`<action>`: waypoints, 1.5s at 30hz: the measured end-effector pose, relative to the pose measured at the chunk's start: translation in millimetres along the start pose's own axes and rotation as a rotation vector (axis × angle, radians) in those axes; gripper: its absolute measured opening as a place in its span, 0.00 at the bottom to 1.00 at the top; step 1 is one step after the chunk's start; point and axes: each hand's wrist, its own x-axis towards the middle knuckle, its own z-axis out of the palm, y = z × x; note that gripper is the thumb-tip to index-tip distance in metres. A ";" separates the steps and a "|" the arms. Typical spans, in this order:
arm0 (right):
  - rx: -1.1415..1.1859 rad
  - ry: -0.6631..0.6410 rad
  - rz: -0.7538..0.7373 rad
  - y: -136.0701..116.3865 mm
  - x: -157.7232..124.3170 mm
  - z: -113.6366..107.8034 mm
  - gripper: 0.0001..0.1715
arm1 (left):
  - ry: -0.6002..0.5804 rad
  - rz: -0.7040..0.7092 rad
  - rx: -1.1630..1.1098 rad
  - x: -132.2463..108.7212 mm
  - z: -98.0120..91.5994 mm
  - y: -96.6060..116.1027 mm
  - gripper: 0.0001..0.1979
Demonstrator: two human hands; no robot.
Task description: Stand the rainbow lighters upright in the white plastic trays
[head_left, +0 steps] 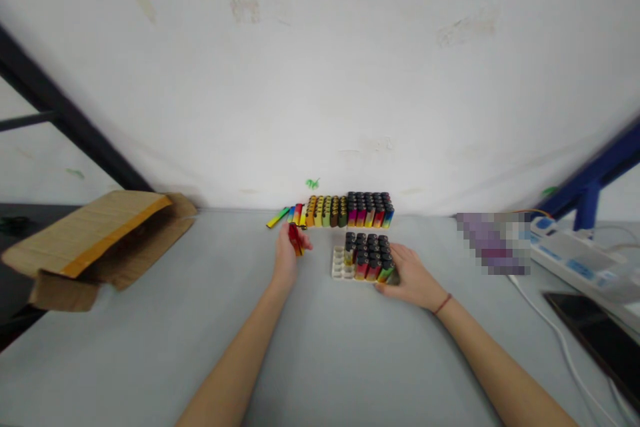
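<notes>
Closed fingers of my left hand (286, 255) hold a red lighter (295, 239) with some yellow at its lower end, just above the table. My right hand (411, 275) wraps round the right side of a white tray (339, 272) in front of me. Upright lighters (373, 268) with black tops and coloured bodies fill most of that tray, while several slots on its left side show bare. Loose lighters in green, blue, red and yellow (279, 217) lie behind my left hand.
Against the wall stand a block of yellow and brown lighters (325, 211) and a block of dark-topped lighters (370, 209). An open cardboard box (100, 233) lies at left. At right are a power strip (575, 257), a white cable (555, 333) and a phone (595, 330).
</notes>
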 end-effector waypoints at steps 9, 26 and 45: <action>-0.005 0.019 -0.002 0.1 -1.1 0.3 0.40 | -0.133 -0.094 -0.074 -15.0 10.0 4.0 0.25; -0.119 0.078 0.101 10.3 -6.4 -13.4 0.39 | -0.155 -0.244 -0.030 -6.6 -2.7 3.3 0.26; -0.123 0.060 0.115 13.1 -9.1 -11.7 0.39 | -0.079 -0.219 -0.056 -7.2 -1.7 -0.6 0.25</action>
